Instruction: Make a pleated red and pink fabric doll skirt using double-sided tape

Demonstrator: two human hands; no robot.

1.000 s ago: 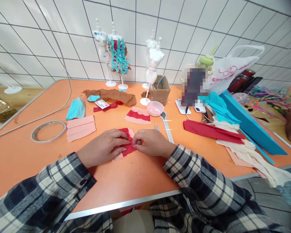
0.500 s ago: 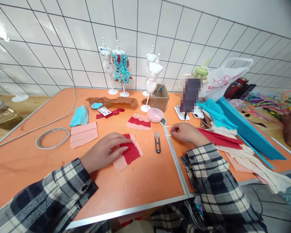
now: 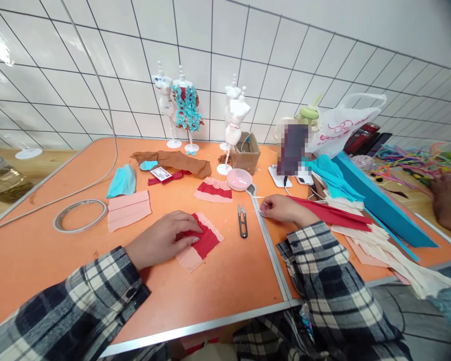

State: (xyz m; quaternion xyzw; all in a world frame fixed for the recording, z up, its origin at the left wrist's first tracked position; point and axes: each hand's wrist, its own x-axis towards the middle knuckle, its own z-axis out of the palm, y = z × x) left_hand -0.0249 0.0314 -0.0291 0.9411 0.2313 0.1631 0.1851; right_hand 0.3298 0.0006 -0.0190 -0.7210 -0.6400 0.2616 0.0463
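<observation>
My left hand (image 3: 161, 238) lies on a small red and pink piece of fabric (image 3: 206, 241), thumb and fingers apart, partly covering it. My right hand (image 3: 280, 208) is closed in a pinch by the metal strip across the table, and a tiny white bit shows at its fingertips. What it holds is too small to make out. A thin white stick (image 3: 259, 197) lies just beyond those fingers. Between my hands rest thread snips (image 3: 242, 223) with dark handles. Farther back, a second red and pink fabric piece (image 3: 214, 190) lies beside a pink bowl (image 3: 239, 179).
A tape roll (image 3: 80, 215), pink cloth (image 3: 129, 210) and turquoise cloth (image 3: 121, 181) lie at left. Small mannequins (image 3: 237, 118) stand along the wall beside a cardboard box (image 3: 248, 155). Red fabric (image 3: 332, 213) lies right. Another person's hand (image 3: 450, 200) is at far right.
My right hand has lowered slightly, its fingertips now closer to the metal strip. Under my left hand the fabric has shifted a little, and those fingers are slightly more bent.
</observation>
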